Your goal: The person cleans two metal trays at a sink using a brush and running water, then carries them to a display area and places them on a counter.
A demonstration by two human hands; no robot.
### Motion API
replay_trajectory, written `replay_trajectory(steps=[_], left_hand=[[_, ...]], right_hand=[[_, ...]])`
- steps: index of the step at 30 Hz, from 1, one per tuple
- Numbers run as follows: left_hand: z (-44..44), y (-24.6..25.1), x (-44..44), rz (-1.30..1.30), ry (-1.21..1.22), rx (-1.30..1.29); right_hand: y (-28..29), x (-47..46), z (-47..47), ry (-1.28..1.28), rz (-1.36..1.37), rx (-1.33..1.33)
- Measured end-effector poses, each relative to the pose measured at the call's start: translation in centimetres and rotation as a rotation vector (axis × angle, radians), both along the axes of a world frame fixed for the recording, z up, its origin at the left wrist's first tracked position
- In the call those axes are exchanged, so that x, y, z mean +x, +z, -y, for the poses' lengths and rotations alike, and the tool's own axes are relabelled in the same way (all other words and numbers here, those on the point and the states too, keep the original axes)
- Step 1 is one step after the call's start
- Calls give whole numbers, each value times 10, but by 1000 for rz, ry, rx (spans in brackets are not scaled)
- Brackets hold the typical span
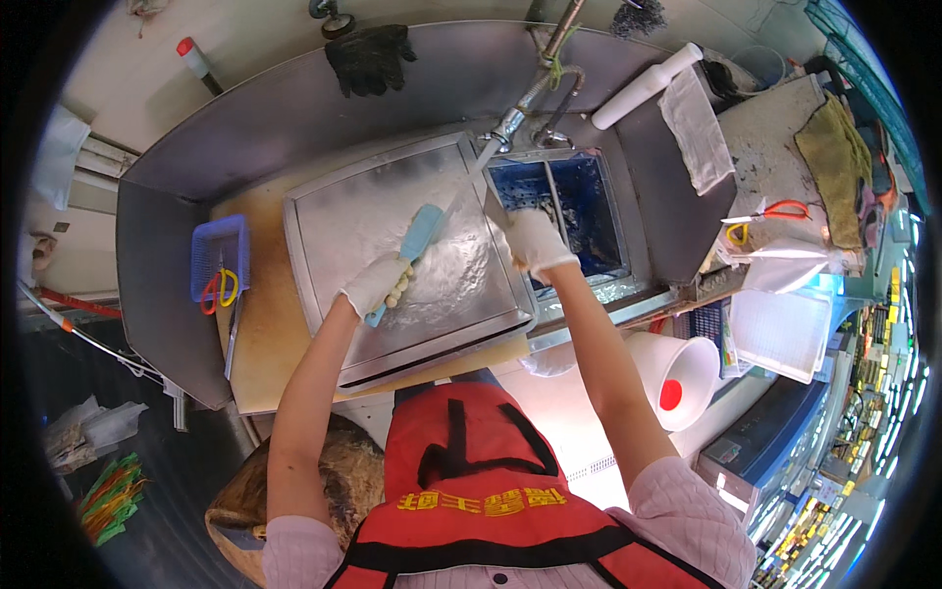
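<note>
My left hand [374,284], in a white glove, grips a light-blue brush or scraper [422,230] just above a wet stainless-steel tray [346,213]. The blue tool slants up to the right, its other end showing below my fingers. My right hand [536,240], also gloved, is closed at the tray's right edge beside the sink. A flat metal blade [495,208], apparently a knife's, projects from it; its handle is hidden. Water [482,162] runs from the hose tap [506,129] onto the tray and spreads over its surface.
The tray rests on a yellowish cutting board [254,353]. A blue basket [221,247] with scissors [228,286] stands at left. Beside the tray is a sink [600,213] with a blue insert. More scissors [784,210] lie right; a white bucket [677,383] is below.
</note>
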State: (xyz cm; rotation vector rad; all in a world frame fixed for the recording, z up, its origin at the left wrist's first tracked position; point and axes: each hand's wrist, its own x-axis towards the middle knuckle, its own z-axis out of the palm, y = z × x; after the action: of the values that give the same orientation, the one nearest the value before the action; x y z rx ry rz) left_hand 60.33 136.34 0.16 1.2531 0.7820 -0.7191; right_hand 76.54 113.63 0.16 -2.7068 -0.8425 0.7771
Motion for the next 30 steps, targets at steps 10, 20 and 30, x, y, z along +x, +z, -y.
replay_trajectory(steps=[10,20,30], left_hand=[[17,-3,11,24,-18,-92],[119,-17,-23,171,-132,-66],[102,-42,-100,160,67,212]], right_hand=[[72,-132,94,-382,-270,67],[88,-168,118,-868,-382,212],[72,-166,113,-758,-284,254]])
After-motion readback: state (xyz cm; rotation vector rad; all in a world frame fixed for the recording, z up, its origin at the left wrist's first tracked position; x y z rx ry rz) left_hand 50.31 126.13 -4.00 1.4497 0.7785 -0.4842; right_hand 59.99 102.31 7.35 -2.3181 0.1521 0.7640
